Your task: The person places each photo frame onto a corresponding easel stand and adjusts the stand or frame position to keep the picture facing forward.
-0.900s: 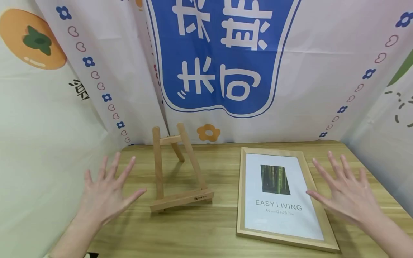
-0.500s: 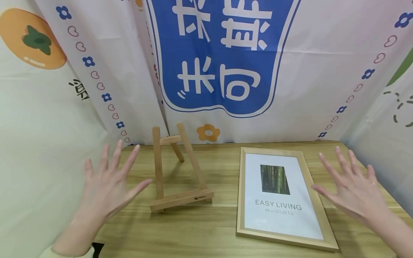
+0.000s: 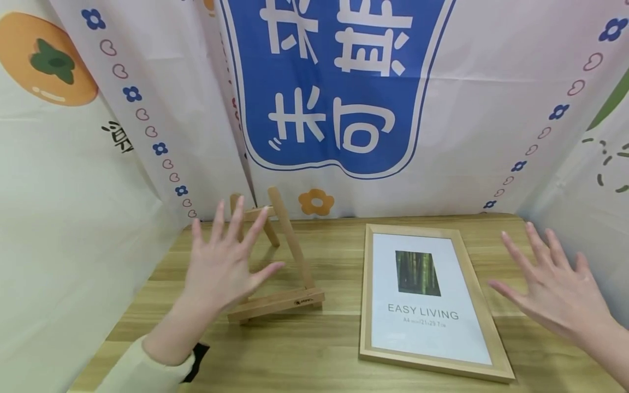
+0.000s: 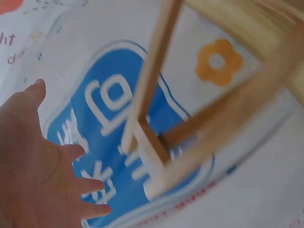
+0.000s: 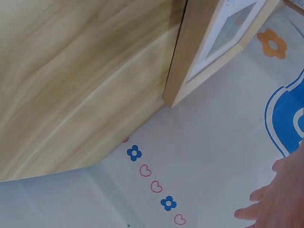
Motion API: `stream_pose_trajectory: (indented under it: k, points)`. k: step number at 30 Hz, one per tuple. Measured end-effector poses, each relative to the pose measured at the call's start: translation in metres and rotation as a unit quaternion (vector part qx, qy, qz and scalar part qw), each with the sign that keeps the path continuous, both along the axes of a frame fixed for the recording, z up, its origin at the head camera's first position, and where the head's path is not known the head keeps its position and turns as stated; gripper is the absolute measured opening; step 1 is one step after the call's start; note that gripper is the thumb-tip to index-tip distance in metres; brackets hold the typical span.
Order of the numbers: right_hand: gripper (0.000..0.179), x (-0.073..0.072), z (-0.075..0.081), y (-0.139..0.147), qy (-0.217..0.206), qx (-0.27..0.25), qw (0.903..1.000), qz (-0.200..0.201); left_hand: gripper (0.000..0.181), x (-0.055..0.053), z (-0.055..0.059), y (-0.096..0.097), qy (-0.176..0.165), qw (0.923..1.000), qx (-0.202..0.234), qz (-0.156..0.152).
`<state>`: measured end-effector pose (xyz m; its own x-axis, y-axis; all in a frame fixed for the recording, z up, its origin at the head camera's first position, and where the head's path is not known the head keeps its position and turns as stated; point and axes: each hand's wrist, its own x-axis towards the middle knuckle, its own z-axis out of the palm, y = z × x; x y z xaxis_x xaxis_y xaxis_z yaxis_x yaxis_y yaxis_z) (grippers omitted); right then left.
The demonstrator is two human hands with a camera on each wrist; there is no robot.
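Observation:
A small wooden tabletop easel (image 3: 290, 240) stands at the left of the table, its ledge toward the front. My left hand (image 3: 221, 267), fingers spread and straight, is raised in front of the easel's left leg and hides much of it in the head view. In the left wrist view the easel (image 4: 152, 71) shows slightly blurred beside the same hand (image 4: 38, 161). A light wooden picture frame (image 3: 364, 305) lies face up to the right, with "EASY LIVING" printed on its white insert. Just right of the frame, my right hand (image 3: 560, 289) hovers with fingers spread, holding nothing.
The wood-grain table (image 3: 304, 360) carries both things. Printed white cloth (image 3: 467, 136) hangs behind it and along both sides. A cream sleeve (image 3: 147, 365) with a black strap (image 3: 198, 360) covers my left wrist.
My left hand has moved right, from beside the easel to in front of its left leg. The right hand has drifted a little to the right, away from the picture frame. Easel and frame stay put.

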<state>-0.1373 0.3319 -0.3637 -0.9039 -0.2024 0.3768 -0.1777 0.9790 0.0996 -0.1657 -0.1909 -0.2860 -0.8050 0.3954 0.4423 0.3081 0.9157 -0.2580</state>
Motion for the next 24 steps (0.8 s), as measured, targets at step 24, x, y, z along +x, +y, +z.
stream_pose_trajectory:
  k: [24]
  points:
    - [0.091, -0.001, -0.062, 0.015, -0.067, -0.148, 0.9857, 0.044, 0.092, -0.033, -0.085, 0.137, -0.138, 0.9824, 0.036, -0.121]
